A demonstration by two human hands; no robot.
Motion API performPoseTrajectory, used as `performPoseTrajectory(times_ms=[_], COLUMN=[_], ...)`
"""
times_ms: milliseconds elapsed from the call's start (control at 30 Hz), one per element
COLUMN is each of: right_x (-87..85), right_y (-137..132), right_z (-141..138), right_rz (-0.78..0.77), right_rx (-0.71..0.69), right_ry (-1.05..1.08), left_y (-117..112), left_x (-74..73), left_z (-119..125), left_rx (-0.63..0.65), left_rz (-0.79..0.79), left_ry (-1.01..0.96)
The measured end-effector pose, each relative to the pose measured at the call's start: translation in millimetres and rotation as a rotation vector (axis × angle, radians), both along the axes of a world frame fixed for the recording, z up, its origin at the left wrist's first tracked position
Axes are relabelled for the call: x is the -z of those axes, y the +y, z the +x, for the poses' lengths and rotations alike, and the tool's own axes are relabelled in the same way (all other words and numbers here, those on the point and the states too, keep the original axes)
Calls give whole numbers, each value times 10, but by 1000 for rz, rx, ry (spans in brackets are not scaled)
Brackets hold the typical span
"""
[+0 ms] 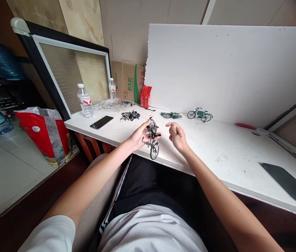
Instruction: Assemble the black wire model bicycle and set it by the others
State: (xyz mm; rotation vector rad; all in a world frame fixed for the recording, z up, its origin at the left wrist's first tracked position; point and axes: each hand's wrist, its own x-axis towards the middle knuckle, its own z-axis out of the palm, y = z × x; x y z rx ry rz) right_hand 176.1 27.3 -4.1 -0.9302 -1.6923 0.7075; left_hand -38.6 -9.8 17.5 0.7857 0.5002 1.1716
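Observation:
My left hand is closed around a small black model bicycle near the table's front edge. The bicycle is tilted, with one spoked wheel hanging toward me and its handlebar to the left. To the right of it, and apart from it, is my right hand. Its index finger points left while the thumb and other fingers are curled together; whether something small is in them is hidden. Beyond my hands, a green model bicycle stands upright, and green bicycle parts lie beside it. A pile of black parts is farther left.
A phone and water bottle occupy the left of the white table. Thin part frames, a red box and a cardboard box are behind. A dark flat object lies right; a white board stands at the back.

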Motion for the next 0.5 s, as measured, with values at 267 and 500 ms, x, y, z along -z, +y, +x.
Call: performPoseTrajectory(times_ms=[267, 500], right_x=[-266, -325], right_y=[-73, 144], right_z=[65, 532], right_rz=[-208, -554], right_rx=[158, 235], right_ry=[-342, -649], left_y=[-89, -79], left_x=[55, 25], left_z=[85, 86], left_rx=[36, 20], left_rz=[54, -131], left_ry=[114, 176])
